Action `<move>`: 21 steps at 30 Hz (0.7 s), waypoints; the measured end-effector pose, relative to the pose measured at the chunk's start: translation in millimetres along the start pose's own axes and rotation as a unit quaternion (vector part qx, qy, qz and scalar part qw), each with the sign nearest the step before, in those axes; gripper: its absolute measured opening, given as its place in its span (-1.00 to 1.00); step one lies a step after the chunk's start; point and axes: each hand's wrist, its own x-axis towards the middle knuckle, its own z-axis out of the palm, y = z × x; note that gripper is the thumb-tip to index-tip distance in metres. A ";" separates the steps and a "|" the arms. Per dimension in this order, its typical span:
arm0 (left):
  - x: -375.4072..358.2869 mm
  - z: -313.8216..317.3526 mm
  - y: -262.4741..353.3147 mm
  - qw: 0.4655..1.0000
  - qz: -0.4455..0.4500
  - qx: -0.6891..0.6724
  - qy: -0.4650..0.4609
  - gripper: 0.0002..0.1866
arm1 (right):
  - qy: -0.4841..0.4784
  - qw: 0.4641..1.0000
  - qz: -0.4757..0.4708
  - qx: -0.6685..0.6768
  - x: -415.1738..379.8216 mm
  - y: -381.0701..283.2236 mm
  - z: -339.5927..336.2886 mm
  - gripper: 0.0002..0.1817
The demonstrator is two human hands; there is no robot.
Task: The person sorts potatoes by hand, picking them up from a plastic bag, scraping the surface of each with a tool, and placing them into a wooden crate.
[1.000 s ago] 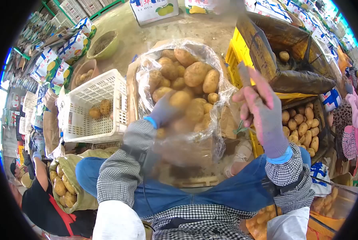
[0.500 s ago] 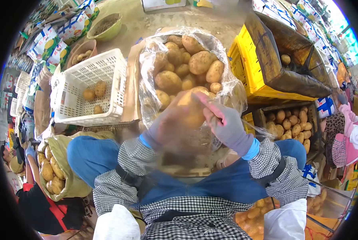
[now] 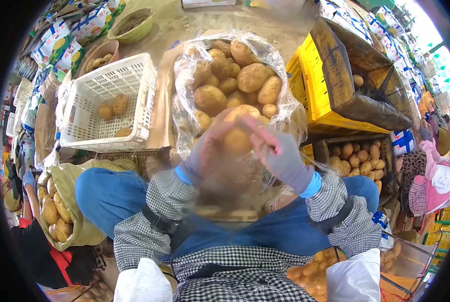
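Note:
A potato [image 3: 237, 140] is held between my two gloved hands, in front of a plastic-lined box [image 3: 295, 108] full of potatoes. My left hand [image 3: 210, 143] wraps the potato's left side and is partly blurred. On its right side, my right hand [image 3: 272, 151] has its fingers bent in; at the fingers is something thin that I cannot make out. Larger potatoes [image 3: 253, 77] lie piled in the clear plastic just beyond both hands.
A white crate [image 3: 104, 83] at left holds a few potatoes. Yellow crates [image 3: 318, 85] with a dark lined box [image 3: 365, 98] stand at right, above a crate of potatoes [image 3: 358, 158]. A sack [image 3: 86, 201] of potatoes sits lower left, near a co-worker's arm.
The view has shifted slightly. Both my hands stay around the potato, and my right hand sits slightly lower and further left in the view.

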 end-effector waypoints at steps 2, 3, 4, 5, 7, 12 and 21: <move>0.2 -28.0 -16.5 0.999 0.032 0.028 -0.008 -0.48 | -0.004 0.999 0.038 -0.009 2.5 -2.1 -3.9 -0.50; -1.0 -29.0 -17.7 0.999 0.030 0.031 0.000 -0.48 | 0.003 0.998 0.067 0.012 4.0 -0.5 -5.2 -0.50; 0.2 -3.7 -4.5 0.999 -0.002 0.013 0.030 -0.49 | 0.011 0.995 0.097 0.032 5.5 1.1 -6.6 -0.50; 1.5 10.7 2.3 0.998 -0.032 -0.005 0.059 -0.49 | 0.026 0.988 0.132 0.073 10.3 5.8 -10.5 -0.49; 2.2 11.7 0.3 0.998 -0.008 0.015 0.056 -0.52 | 0.038 0.990 0.106 0.081 10.8 6.3 -9.5 -0.50; -1.6 10.1 4.5 0.974 -0.042 -0.176 -0.134 -0.55 | -0.080 0.991 -0.009 -0.108 -9.7 -13.8 5.4 -0.70; -4.0 12.5 -5.6 0.987 -0.053 -0.149 -0.024 -0.39 | -0.068 0.976 -0.072 -0.193 -7.7 -20.1 13.1 -0.53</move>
